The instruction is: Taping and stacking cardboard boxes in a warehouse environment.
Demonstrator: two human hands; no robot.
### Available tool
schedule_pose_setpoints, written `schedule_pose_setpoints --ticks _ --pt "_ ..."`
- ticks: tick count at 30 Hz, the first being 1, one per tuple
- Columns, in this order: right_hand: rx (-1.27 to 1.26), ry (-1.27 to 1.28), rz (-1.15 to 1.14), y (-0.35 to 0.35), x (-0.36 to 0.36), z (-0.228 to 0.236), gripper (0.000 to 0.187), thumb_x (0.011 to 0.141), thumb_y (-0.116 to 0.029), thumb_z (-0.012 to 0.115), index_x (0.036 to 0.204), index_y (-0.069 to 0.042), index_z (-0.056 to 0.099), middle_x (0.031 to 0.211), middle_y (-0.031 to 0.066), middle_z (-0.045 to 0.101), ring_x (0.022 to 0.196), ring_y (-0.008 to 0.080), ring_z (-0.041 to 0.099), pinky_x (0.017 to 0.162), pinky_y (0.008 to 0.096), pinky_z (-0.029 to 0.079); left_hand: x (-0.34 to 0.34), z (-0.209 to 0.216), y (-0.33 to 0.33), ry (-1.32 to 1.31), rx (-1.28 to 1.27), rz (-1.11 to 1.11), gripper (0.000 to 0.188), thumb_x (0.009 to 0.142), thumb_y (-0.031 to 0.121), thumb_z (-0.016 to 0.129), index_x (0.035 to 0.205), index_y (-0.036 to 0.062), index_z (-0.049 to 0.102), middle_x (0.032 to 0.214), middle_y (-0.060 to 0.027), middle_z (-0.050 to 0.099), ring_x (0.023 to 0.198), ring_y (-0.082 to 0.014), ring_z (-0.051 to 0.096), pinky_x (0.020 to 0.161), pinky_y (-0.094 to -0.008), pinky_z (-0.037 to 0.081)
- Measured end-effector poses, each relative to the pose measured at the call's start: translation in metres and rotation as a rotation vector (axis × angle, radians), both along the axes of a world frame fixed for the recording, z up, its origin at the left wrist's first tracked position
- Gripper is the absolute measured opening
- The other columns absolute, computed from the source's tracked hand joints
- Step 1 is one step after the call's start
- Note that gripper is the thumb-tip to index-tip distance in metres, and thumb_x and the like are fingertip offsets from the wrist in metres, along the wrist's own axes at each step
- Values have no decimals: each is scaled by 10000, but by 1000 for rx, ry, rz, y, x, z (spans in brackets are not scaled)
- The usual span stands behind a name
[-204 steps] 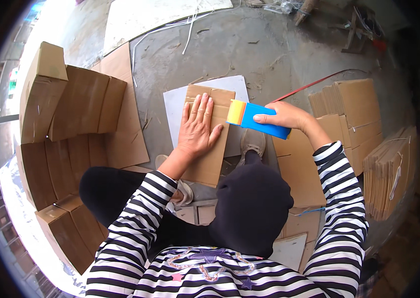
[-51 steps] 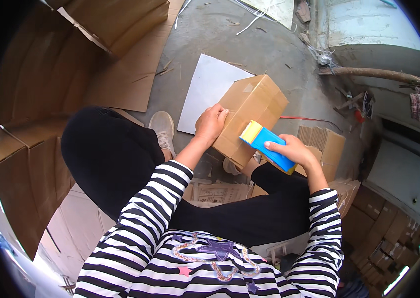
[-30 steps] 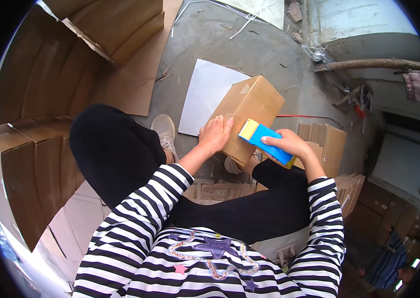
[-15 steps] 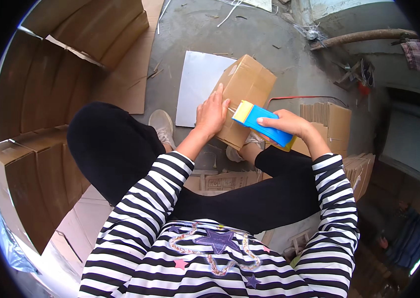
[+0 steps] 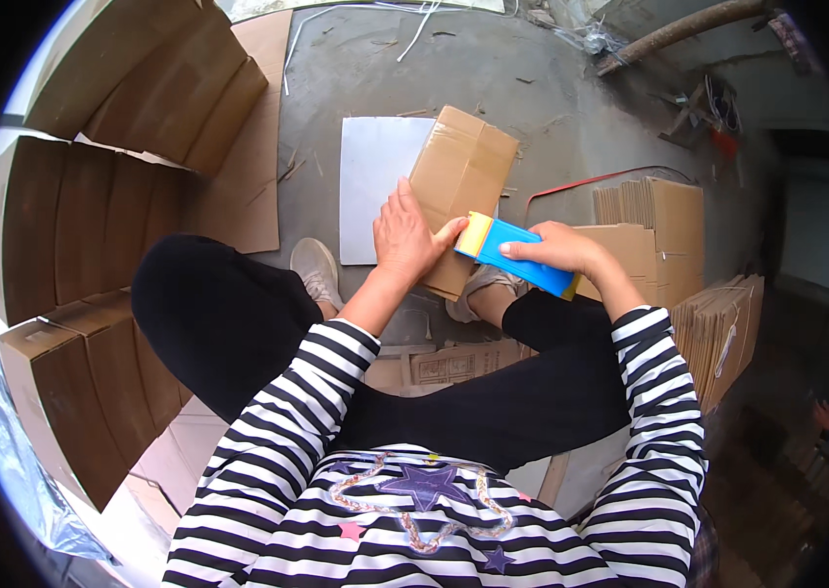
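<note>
In front of me, between my feet, a brown cardboard box [image 5: 465,162] is tilted with one broad face toward me. My left hand [image 5: 406,233] holds its left side, fingers along the edge and thumb across the face. My right hand [image 5: 556,253] is closed around a blue tape dispenser [image 5: 512,255] with a yellow end. That yellow end meets the box's lower right part, right beside my left thumb. The box's underside and the fingers under the dispenser are hidden.
A white board [image 5: 360,186] lies on the floor behind the box. Stacked cartons [image 5: 91,216] rise at the left. Bundles of flattened cardboard [image 5: 677,230] stand at the right, near a red strap [image 5: 581,182]. A wooden pole [image 5: 679,34] crosses the far right.
The box has turned so that its broad face now shows more and its side less. My left thumb has come up against the dispenser's yellow end. The whole view has shifted slightly.
</note>
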State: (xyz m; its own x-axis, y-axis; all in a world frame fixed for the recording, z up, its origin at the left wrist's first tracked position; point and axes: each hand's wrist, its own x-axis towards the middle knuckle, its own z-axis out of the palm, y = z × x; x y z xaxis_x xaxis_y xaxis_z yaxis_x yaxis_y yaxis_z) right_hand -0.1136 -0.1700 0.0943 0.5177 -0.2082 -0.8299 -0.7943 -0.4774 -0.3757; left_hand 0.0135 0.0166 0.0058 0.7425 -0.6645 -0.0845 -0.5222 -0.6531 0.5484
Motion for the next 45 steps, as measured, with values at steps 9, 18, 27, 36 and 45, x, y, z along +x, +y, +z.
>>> schedule_pose_setpoints --ticks 9,18,27,36,45 --pt "40 -61 -34 -1 -11 -8 713 702 -653 599 874 36 655 841 172 657 776 254 652 679 353 503 11 -12 -5 -107 -36 18 587 795 498 616 1086 18 444 1011 -153 534 938 -332 532 771 -419 464" --pt "205 -147 -76 -12 -29 -31 730 704 -662 591 891 42 642 855 185 648 788 256 643 680 353 501 12 -9 -18 -337 -227 -35 317 922 261 470 1169 64 502 1208 -136 524 1139 -318 468 959 -426 366" --pt "144 -325 -32 -9 -43 -58 808 693 -740 534 949 19 643 900 191 645 837 287 632 732 362 494 0 -7 -29 -457 80 -448 534 928 336 384 1402 97 327 1468 -118 281 1368 -275 223 1109 -442 104" --pt "113 -356 -113 -41 -109 -66 636 751 -618 602 866 7 634 782 148 637 722 228 619 665 349 490 3 -8 -31 -457 106 -450 552 925 368 382 1397 84 339 1468 -122 284 1371 -278 219 1108 -460 95" --pt "-14 -92 9 -33 -71 -87 822 676 -713 544 905 67 667 935 239 647 854 328 644 742 393 496 0 -7 -30 -469 137 -452 550 928 363 376 1409 101 321 1481 -110 259 1377 -274 203 1101 -478 91"
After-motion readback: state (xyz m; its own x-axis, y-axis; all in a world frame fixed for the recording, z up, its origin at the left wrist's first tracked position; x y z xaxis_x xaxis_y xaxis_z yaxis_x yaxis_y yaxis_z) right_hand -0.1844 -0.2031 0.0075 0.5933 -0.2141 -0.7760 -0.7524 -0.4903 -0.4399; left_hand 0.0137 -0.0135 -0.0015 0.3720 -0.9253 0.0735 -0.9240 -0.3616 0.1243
